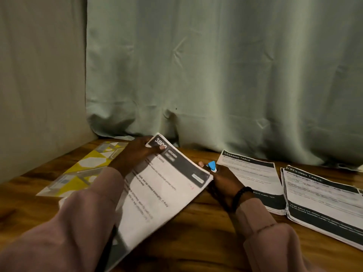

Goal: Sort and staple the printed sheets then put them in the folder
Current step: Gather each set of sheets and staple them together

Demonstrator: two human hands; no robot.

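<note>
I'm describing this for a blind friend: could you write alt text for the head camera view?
A person's left hand grips a bundle of printed sheets by its top corner above a wooden table, while the right hand holds a small blue stapler at the other corner. Two stacks headed "Dressing Table" lie to the right, a yellow patterned folder to the left, before a pale green curtain.

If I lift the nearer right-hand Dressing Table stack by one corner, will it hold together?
Probably not. The Dressing Table stack shows uneven, offset sheet edges, so it looks loose and could fan or slide apart. The paper would likely droop from one corner. Being thick, it probably weighs more than the sheets in hand.
</note>
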